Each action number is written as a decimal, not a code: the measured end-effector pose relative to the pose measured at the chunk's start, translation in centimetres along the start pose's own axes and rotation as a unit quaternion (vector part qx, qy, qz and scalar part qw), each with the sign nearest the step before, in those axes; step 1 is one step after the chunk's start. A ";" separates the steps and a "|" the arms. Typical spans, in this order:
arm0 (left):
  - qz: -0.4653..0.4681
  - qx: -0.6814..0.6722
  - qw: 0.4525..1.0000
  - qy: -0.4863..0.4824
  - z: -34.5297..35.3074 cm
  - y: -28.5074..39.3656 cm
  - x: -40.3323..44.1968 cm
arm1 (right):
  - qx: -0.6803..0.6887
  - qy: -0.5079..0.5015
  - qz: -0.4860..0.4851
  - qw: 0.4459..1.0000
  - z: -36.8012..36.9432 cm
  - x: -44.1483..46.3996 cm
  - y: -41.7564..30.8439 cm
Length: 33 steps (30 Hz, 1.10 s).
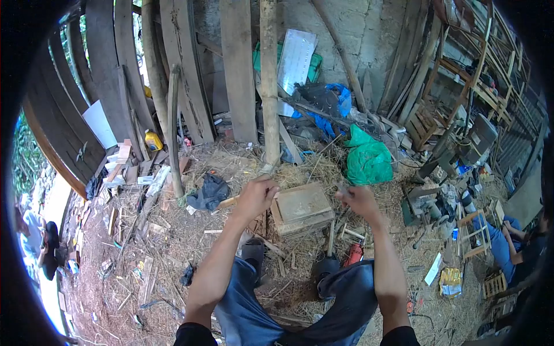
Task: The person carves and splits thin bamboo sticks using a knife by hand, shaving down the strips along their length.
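My left hand [257,196] is raised over the near left side of a wooden box [302,209], its fingers curled together; what they hold, if anything, is too small to name. To the right of the box is my right hand [359,199], with thumb and fingertips pinched on something small and greyish that I cannot make out. The box has a pale panelled top and rests on the littered ground between my hands, beyond my feet. A wooden handle [331,237] stands near my right shoe, beside a red tool [354,254].
A wooden post [269,86] rises behind the box. Beyond lie a green bag [368,158] and, leftward, a black bag [209,192]. A seated person [519,242] is at the right, near a wooden frame [474,233]. Another person [33,230] is at far left.
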<state>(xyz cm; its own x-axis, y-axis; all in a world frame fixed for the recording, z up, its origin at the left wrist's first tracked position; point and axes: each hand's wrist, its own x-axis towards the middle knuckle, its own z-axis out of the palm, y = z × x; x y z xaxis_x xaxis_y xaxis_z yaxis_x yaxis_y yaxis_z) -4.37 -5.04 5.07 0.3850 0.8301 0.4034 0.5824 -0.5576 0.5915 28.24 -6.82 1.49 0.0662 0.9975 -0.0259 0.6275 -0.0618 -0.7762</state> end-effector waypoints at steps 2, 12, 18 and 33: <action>0.000 -0.003 1.000 -0.001 0.7 -0.4 0.3 | -0.043 0.051 -0.025 0.997 1.4 0.4 0.4; 0.037 -0.020 0.999 0.018 2.2 1.1 1.0 | 0.319 -0.045 -0.075 0.944 4.6 -1.6 -6.8; 0.081 0.002 0.997 0.016 2.9 3.1 1.0 | 0.442 -0.127 -0.009 0.888 5.4 -1.2 -8.0; 0.141 0.129 0.981 0.030 -4.1 4.5 -4.3 | 0.481 -0.043 0.076 0.872 -0.2 -2.9 -8.6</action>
<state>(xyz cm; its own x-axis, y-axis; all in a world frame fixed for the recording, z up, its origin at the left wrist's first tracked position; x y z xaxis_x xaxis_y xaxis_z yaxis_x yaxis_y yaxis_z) -6.33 -11.17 8.84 0.5184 0.6374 0.5701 0.6239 -0.7378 0.2575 22.83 -9.20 8.38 0.0079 0.9818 -0.1899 -0.3272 -0.1769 -0.9282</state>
